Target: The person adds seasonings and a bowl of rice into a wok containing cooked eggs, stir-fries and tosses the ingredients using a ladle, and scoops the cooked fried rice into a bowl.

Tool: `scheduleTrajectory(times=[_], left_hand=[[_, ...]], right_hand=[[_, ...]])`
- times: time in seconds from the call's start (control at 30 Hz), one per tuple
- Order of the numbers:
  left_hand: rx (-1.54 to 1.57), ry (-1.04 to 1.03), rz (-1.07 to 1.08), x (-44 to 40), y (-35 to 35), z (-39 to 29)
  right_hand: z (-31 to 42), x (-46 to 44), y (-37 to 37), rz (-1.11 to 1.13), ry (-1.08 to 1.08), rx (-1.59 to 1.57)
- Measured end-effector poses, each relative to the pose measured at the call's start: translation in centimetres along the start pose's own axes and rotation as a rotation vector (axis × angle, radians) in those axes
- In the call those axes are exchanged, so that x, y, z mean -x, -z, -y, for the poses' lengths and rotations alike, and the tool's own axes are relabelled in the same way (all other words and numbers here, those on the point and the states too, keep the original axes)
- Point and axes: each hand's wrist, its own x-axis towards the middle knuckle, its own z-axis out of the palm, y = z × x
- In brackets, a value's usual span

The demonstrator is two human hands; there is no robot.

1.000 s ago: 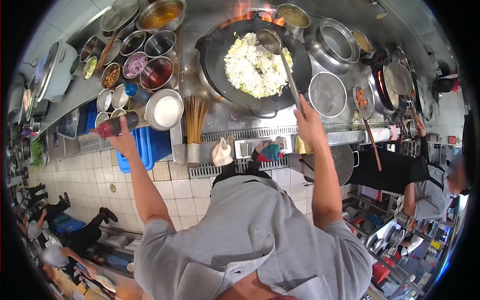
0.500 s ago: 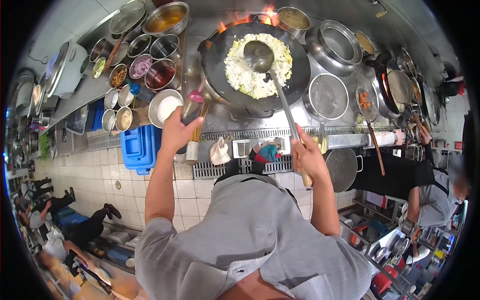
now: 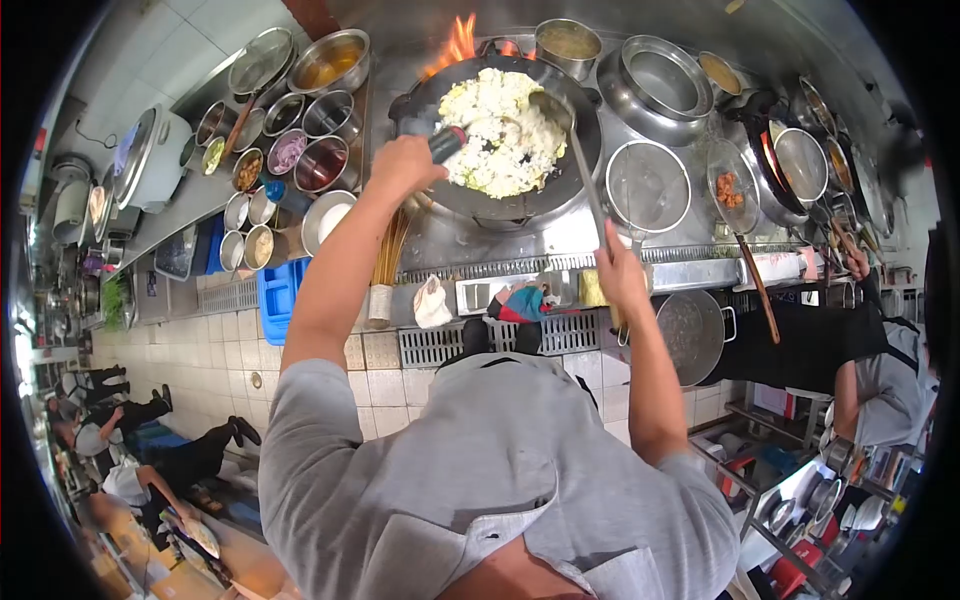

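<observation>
My left hand (image 3: pixel 405 168) grips a dark squeeze bottle (image 3: pixel 447 145), its red end pointing over the left part of the black wok (image 3: pixel 425 105). Inside the wok lies a spread of white rice mixed with yellow-green bits (image 3: pixel 490 110). My right hand (image 3: pixel 622 272) is closed around the handle of a long metal ladle (image 3: pixel 590 190). The ladle's bowl rests at the right side of the rice, slightly blurred. Whether anything flows from the bottle I cannot tell.
Flames (image 3: pixel 460 45) rise behind the wok. Bowls of ingredients, among them sliced onion (image 3: pixel 288 152), crowd the left counter. A wire strainer (image 3: pixel 648 185) and a large steel pot (image 3: pixel 665 80) stand on the right. A co-worker (image 3: pixel 885 385) is at the far right.
My left hand has carried the squeeze bottle up and right, from beside the white bowl to above the wok, and tilted it. The ladle's bowl has shifted right across the rice.
</observation>
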Motion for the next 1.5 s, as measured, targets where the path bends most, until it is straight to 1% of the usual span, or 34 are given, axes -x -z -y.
scheduleTrajectory(times=[0.03,0.07,0.13,0.17,0.23,0.3,0.4,0.47,0.5,0.53,0.57,0.6,0.63,0.67,0.7,0.73,0.77,0.8,0.87,0.97,1.07,1.13,1.17,1.2,1.27,1.33,1.37,1.4,1.43,1.5], left_hand=[[-0.018,0.042,-0.006,-0.6,0.5,0.0],[-0.031,0.055,0.007,-0.8,0.9,0.4],[-0.061,0.08,0.043,-1.0,1.6,1.5],[-0.101,0.066,0.059,-0.2,1.7,1.5],[-0.167,-0.036,0.056,1.9,0.9,0.2],[-0.188,-0.121,0.074,3.5,0.4,-1.7],[-0.036,-0.14,0.029,3.6,0.9,-4.2],[-0.016,-0.111,-0.057,2.8,0.2,-4.2],[-0.012,-0.119,-0.09,2.7,0.1,-4.1],[-0.006,-0.126,-0.122,2.8,0.0,-4.1],[-0.023,-0.152,-0.057,4.2,0.8,-4.5],[-0.032,-0.163,-0.054,5.1,0.1,-3.8],[-0.038,-0.172,-0.054,5.8,-0.9,-3.1],[-0.044,-0.179,-0.053,6.5,-1.6,-2.3],[-0.024,-0.149,-0.028,7.5,-1.9,-1.6],[0.014,-0.111,-0.037,8.2,-2.2,-0.8],[0.053,-0.072,-0.041,9.1,-2.6,0.0],[0.092,-0.033,-0.048,9.8,-3.0,0.8],[0.225,0.027,-0.104,10.7,-4.0,2.8],[0.434,0.116,-0.26,11.2,-6.0,6.1],[0.845,0.22,-0.476,13.2,-7.2,10.4],[0.936,0.338,-0.729,14.9,-7.9,13.7],[0.967,0.348,-0.826,14.9,-9.3,16.2],[0.996,0.359,-0.916,15.0,-11.0,18.8],[0.958,0.426,-0.944,15.2,-12.1,22.7],[0.917,0.48,-0.957,14.7,-13.1,26.1],[0.976,0.49,-1.008,13.9,-14.0,28.1],[1.042,0.485,-1.044,12.3,-15.3,30.4],[1.106,0.488,-1.083,11.5,-16.1,31.9],[1.123,0.486,-1.056,10.5,-16.4,33.2]], right_hand=[[-1.8,1.6,-0.9,-0.025,0.067,-0.076],[-1.9,3.8,-1.1,-0.065,0.099,-0.138],[-1.4,7.4,-0.4,-0.035,0.043,-0.205],[-0.9,7.4,0.3,-0.033,0.036,-0.196],[-0.2,7.4,1.1,-0.026,0.015,-0.183],[0.5,3.9,0.9,-0.069,0.063,-0.102],[2.8,-2.8,1.0,-0.148,0.134,-0.056],[2.5,-6.6,-0.6,-0.206,0.228,-0.045],[2.6,-7.5,-1.0,-0.239,0.277,-0.041],[2.1,-7.5,-1.2,-0.219,0.286,-0.055],[1.7,-6.7,-1.4,-0.198,0.295,-0.068],[1.4,-5.6,-1.6,-0.175,0.306,-0.08],[2.0,-3.0,-0.2,-0.059,0.209,-0.075],[1.0,-0.6,-0.3,-0.055,0.176,0.025],[2.5,3.2,1.0,-0.004,0.132,0.098],[2.6,6.5,1.2,-0.009,0.118,0.04],[1.4,8.9,0.5,-0.111,0.255,-0.032],[3.6,11.0,1.9,0.059,-0.002,0.001],[3.6,11.3,1.3,0.102,-0.05,-0.044],[0.4,4.7,-3.1,0.045,0.067,-0.164],[3.7,0.3,-1.5,0.016,-0.025,-0.059],[2.7,-1.6,-1.4,-0.128,0.089,-0.004],[0.8,-3.7,-1.9,-0.205,0.176,0.048],[1.6,-4.8,-1.9,-0.211,0.193,0.056],[4.6,-7.3,-1.8,-0.224,0.214,0.065],[8.8,-8.1,-3.2,-0.075,0.104,-0.065],[10.1,-8.1,-3.8,-0.005,0.046,-0.131],[8.0,-7.5,-5.9,-0.088,0.404,0.114],[7.6,-5.8,-6.0,-0.066,0.431,0.24],[6.2,-1.8,-5.9,-0.057,0.468,0.461]])
